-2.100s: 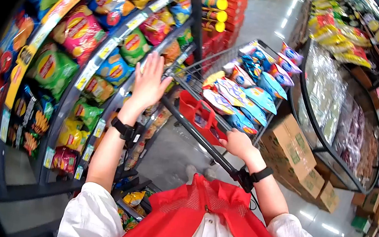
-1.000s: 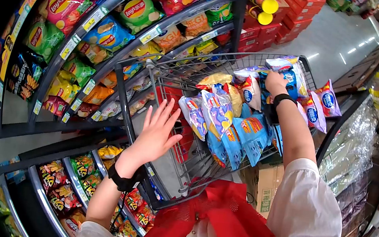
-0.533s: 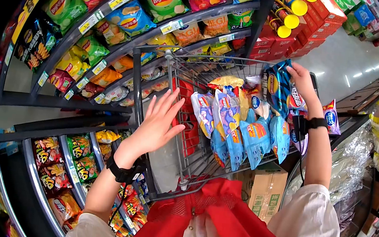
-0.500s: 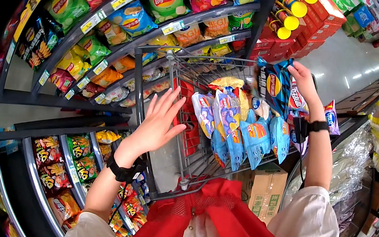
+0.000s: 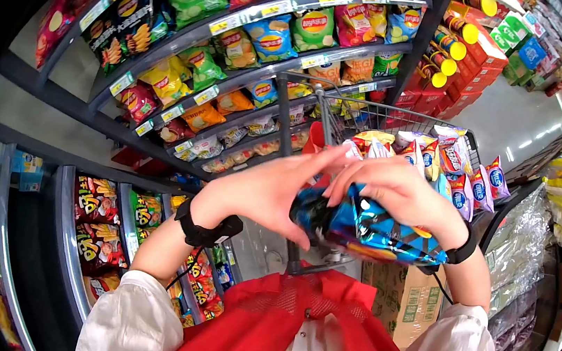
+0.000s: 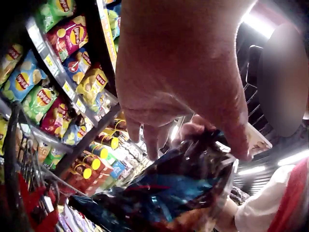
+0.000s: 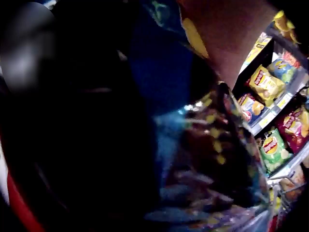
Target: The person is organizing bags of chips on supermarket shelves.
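Note:
My right hand (image 5: 405, 194) grips a black and blue bag of chips (image 5: 379, 230), held in front of my chest with its shiny foil creased. Close at the bag's left end is my left hand (image 5: 265, 191), thumb below and long fingers stretched above. In the left wrist view, the left hand (image 6: 178, 63) arches over the crumpled end of the chip bag (image 6: 174, 188), thumb and fingers well apart. Dark foil of the bag (image 7: 193, 164) fills much of the right wrist view.
A wire shopping cart (image 5: 471, 139) with several snack bags (image 5: 455, 158) stands ahead, partly hidden by my hands. Curved shelves of chips (image 5: 313, 28) rise to the left and front. A cardboard box (image 5: 413, 297) sits low at right, beside a bin of clear-wrapped packages (image 5: 529, 241).
The right hand left the cart handle, took the chip bag out of the cart and brought it back toward my chest. My left hand moved right to meet it.

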### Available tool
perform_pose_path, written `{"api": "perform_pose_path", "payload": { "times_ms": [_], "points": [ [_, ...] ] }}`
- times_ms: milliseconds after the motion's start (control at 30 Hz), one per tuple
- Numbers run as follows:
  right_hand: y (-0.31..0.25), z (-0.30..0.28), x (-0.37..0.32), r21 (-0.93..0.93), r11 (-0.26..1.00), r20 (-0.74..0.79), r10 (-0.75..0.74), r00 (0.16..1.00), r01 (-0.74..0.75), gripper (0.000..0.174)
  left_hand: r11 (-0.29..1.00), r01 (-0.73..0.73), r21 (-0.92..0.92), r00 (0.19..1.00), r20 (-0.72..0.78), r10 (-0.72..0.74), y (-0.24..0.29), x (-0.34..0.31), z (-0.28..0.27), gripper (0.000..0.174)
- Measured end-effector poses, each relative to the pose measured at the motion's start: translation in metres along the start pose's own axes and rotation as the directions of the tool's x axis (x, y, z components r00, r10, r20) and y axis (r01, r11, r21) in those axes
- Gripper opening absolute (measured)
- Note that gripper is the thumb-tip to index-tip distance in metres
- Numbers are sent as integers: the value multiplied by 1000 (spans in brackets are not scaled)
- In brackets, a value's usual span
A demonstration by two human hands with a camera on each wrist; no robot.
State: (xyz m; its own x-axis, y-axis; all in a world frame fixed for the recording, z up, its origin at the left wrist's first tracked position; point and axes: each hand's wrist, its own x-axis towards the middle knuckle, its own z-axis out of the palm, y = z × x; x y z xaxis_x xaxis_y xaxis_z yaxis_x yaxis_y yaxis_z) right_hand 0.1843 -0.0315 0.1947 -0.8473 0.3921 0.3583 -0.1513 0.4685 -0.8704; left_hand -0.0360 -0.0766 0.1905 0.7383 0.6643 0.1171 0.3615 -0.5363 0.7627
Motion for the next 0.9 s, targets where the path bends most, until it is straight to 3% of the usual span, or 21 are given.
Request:
{"api": "perform_pose_path", "payload": {
  "times_ms": [33, 100, 133, 167, 233, 267, 300, 400, 467, 533, 700, 767, 833, 900],
  "points": [
    [-7, 18, 9, -52, 999, 13, -5, 1000, 6, 13, 997, 18, 70, 1000, 18, -19, -2, -20, 2, 122],
    [-17, 45, 30, 29, 996, 20, -89, 996, 88, 13, 990, 133, -44, 982, 142, -126, -4, -47, 8, 118],
    [-19, 61, 44, 7, 995, 44, -100, 994, 100, 12, 969, 162, -186, 979, 157, -134, -20, -74, 19, 114],
    [-13, 73, 53, -27, 991, 38, -132, 991, 133, 12, 967, 171, -189, 980, 138, -146, -25, -91, 25, 114],
    [-14, 101, 79, -72, 989, 51, -127, 991, 130, 13, 974, 76, -211, 990, -103, -99, -28, -134, 29, 111],
    [-14, 109, 88, -86, 994, 22, -66, 998, 67, 13, 944, 126, -306, 977, -128, -172, -21, -149, 26, 113],
    [-8, 118, 97, -111, 991, -16, -75, 997, 73, 13, 965, 66, -254, 965, -230, -127, -17, -166, 22, 115],
    [-1, 149, 131, 59, 997, -9, 41, 999, -41, 15, 973, 193, -130, 941, -255, -221, 0, -213, 5, 115],
    [-7, 163, 155, -13, 998, 7, 56, 998, -55, 17, 937, 280, -207, 899, -286, -332, 2, -233, 1, 111],
    [-9, 169, 180, -33, 994, 67, 104, 992, -102, 19, 950, 294, -105, 833, -459, -308, -4, -250, 0, 102],
    [7, 167, 217, 151, 912, 140, 362, 922, -381, 30, 922, 291, -257, 728, -566, -387, -33, -287, -15, 86],
    [7, 171, 221, 238, 884, 115, 384, 916, -401, 30, 911, 321, -259, 683, -603, -412, -50, -300, -18, 84],
    [18, 172, 226, 2, 957, 67, 291, 955, -291, 31, 897, 356, -264, 635, -636, -439, -60, -307, -24, 82],
    [36, 174, 235, -94, 955, 22, 284, 958, -281, 24, 861, 440, -254, 518, -712, -475, -62, -312, -33, 78]
  ]
}}
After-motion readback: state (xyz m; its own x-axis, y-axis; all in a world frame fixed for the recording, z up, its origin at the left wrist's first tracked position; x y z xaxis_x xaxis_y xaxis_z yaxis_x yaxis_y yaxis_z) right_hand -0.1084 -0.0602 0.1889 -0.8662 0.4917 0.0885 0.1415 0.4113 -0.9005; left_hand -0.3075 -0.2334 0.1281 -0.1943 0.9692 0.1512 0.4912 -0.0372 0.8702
